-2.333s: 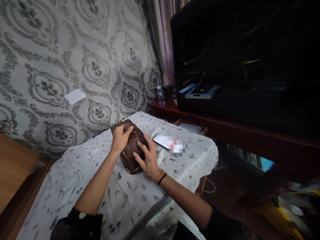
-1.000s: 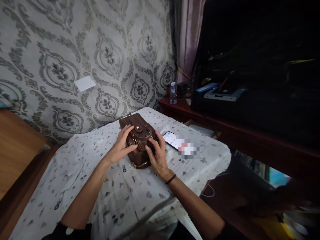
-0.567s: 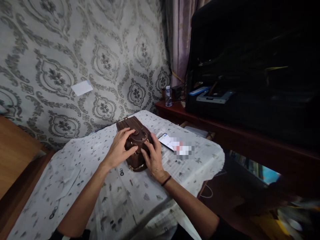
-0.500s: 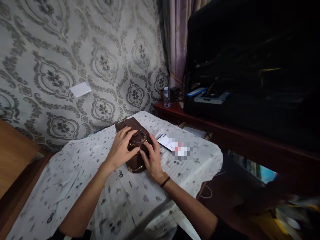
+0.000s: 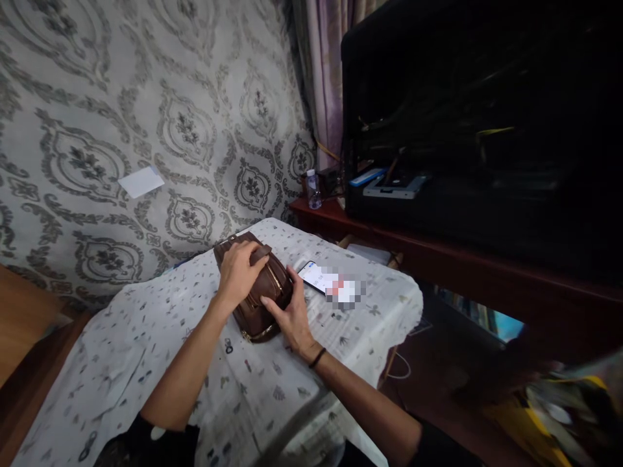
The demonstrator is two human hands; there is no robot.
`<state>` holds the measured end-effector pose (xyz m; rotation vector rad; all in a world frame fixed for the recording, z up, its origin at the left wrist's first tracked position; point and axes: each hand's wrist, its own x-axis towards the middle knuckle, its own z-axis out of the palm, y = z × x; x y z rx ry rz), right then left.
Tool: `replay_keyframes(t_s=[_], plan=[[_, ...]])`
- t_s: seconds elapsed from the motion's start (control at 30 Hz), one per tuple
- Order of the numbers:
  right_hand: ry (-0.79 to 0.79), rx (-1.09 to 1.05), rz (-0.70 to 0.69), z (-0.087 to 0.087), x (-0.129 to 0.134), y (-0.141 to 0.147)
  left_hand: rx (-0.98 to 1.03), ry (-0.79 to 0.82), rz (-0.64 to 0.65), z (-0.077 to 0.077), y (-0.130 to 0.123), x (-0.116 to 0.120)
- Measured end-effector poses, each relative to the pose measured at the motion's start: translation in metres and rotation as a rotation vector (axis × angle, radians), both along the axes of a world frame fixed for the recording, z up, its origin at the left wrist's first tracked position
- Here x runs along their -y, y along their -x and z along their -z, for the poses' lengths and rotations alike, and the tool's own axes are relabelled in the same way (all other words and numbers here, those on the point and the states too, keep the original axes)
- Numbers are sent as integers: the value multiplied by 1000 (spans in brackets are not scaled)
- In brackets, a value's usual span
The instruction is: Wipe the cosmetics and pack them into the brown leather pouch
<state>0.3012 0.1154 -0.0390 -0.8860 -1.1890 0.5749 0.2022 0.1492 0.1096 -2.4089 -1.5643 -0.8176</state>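
Note:
A brown bag (image 5: 263,285) with gold zippers lies on a white patterned cloth (image 5: 160,337). My left hand (image 5: 239,271) rests over the far part of the bag, its fingers curled round the brown strap or handle on top. At the bag's right side is my right hand (image 5: 292,318), fingers along the side and thumb spread over the top, steadying it. Just right of the bag lies a phone (image 5: 316,277) with a lit screen, partly pixelated.
On the dark red desk (image 5: 302,206) stands a clear bottle (image 5: 313,189). A large black case or screen (image 5: 467,130) fills the right side. A white paper (image 5: 141,182) is on the patterned wall. Yellow items (image 5: 540,415) lie low at the right.
My left hand has closed round the strap on top, where its fingers were spread. My right hand has moved from the top to the bag's side. The view has turned slightly right.

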Motion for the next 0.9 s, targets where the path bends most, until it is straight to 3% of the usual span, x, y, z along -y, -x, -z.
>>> replay_keyframes(t_s=[0.33, 0.47, 0.57, 0.73, 0.9], plan=[[49, -57, -123, -8, 7, -6, -12, 22, 42, 6, 6, 1], [65, -81, -109, -10, 6, -6, 37, 1, 55, 9, 7, -1], [80, -108, -116, -10, 4, -5, 182, 6, 54, 11, 8, -7], [76, -155, -116, -10, 2, -4, 512, 195, 17, 11, 8, -18], [88, -149, -121, -11, 2, -4, 662, 199, -19, 12, 3, -17]])
